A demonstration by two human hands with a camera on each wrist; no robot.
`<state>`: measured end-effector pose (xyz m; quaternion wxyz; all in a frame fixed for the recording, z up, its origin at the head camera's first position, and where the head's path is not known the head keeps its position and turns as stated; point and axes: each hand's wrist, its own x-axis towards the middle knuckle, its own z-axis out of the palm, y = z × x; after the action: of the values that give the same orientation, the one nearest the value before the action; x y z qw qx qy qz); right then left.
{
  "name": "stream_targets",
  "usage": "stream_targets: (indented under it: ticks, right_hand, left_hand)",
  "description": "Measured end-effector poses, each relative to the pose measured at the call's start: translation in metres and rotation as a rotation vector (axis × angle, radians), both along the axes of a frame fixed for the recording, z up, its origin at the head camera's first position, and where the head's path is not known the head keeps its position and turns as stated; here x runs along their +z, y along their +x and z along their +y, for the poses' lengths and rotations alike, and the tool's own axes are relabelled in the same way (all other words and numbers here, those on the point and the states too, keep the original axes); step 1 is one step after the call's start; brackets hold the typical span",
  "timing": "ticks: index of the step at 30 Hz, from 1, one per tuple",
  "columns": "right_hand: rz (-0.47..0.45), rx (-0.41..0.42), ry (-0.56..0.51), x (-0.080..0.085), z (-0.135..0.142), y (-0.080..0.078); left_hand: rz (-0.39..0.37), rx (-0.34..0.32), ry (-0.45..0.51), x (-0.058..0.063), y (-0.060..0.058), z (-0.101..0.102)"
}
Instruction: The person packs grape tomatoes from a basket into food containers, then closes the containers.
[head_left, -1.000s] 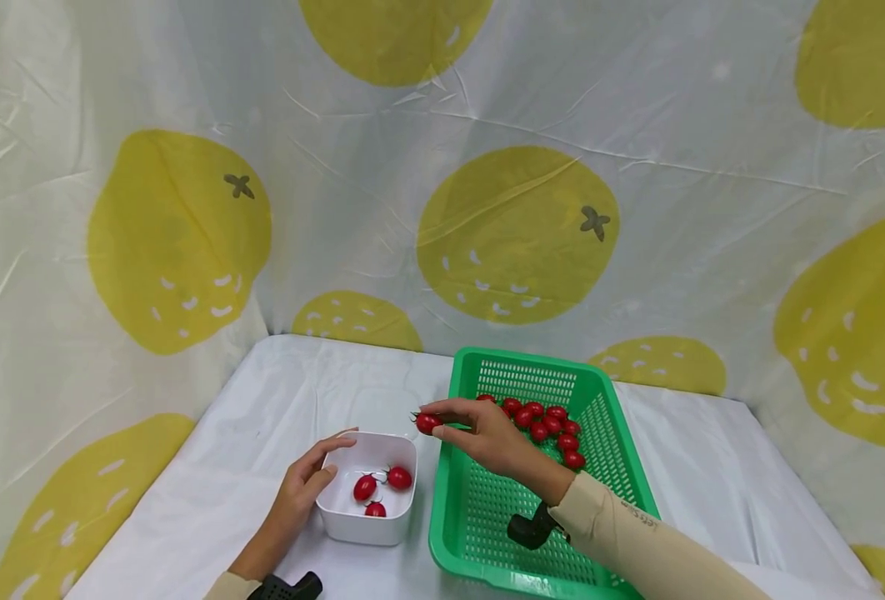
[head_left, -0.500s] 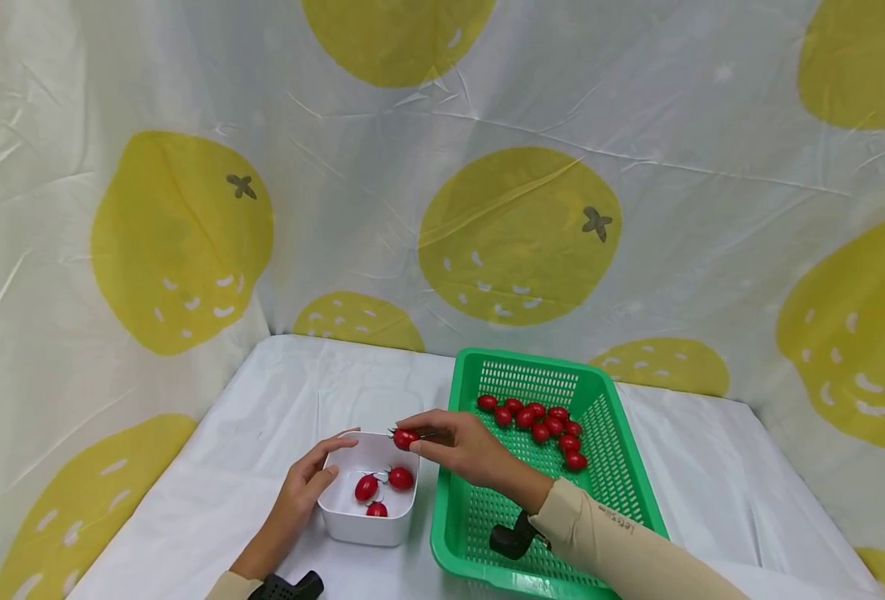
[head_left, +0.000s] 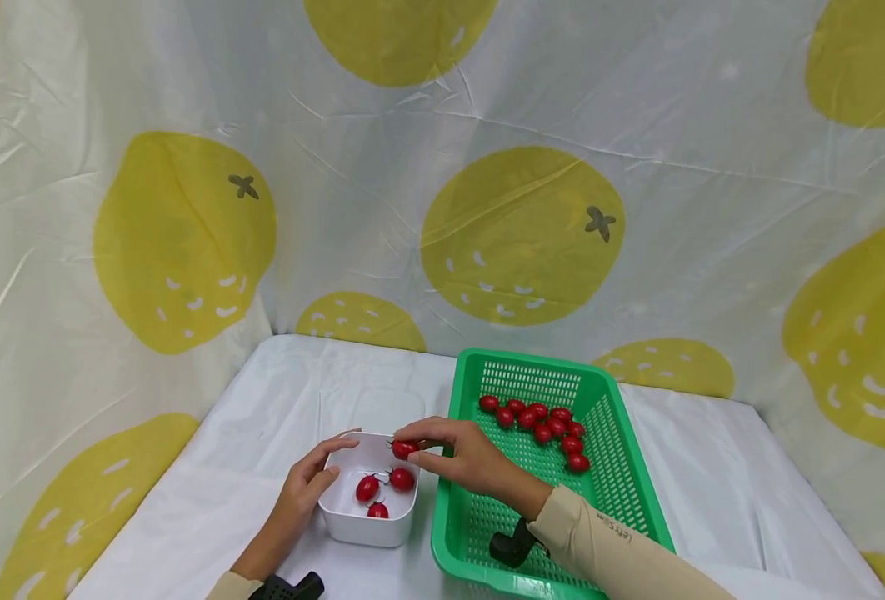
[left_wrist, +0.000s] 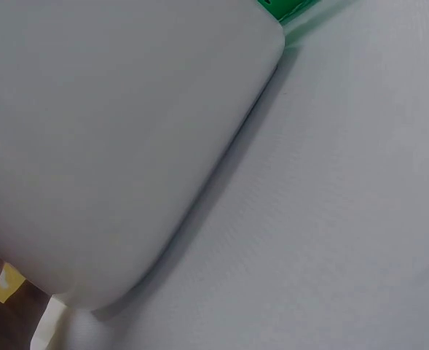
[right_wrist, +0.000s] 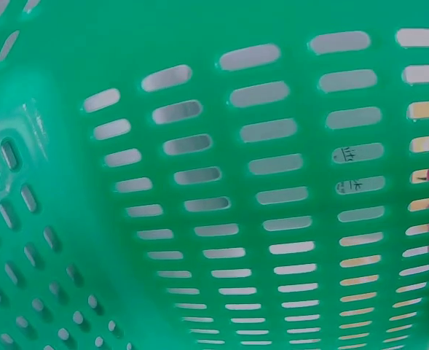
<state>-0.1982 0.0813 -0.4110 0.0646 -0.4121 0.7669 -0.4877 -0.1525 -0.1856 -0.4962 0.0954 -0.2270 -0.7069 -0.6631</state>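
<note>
A square white plastic container (head_left: 367, 532) stands on the white cloth, with several red cherry tomatoes (head_left: 402, 479) on its floor. My left hand (head_left: 302, 483) holds it at the left side, thumb and fingertips at the rim. In the left wrist view the container's wall (left_wrist: 127, 131) fills much of the frame. My right hand (head_left: 463, 457) pinches another cherry tomato (head_left: 404, 449), stem end pointing left, within the container's back right corner. The right wrist view shows mostly the slotted wall of the green basket (right_wrist: 272, 211), which hides that hand's work.
The green basket (head_left: 450, 533) stands just right of the container, with several cherry tomatoes (head_left: 527, 418) gathered toward its back. My right forearm crosses over it. Behind the container lies a clear, flat lid-like piece (head_left: 387, 407). A lemon-printed curtain (head_left: 352, 208) hangs at the back.
My right hand has moved left and down from over the basket's edge, bringing the cherry tomato into the container's back right corner. The left hand has stayed on the container.
</note>
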Motion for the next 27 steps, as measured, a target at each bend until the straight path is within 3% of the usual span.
stream_targets:
  ticks: [11,18,27]
  right_hand:
    - [0.108,0.01,0.039,-0.002,0.003,-0.001]
    - [0.112,-0.008,0.037,-0.001,0.001,0.001]
    - [0.084,-0.008,0.022,0.016,-0.001,0.013]
  left_hand:
    - [-0.015,0.01,-0.002,0.003,0.002,0.002]
    - [0.008,-0.004,-0.014,0.003,0.001,0.001]
    - [-0.041,0.03,-0.021,0.005,0.002,0.001]
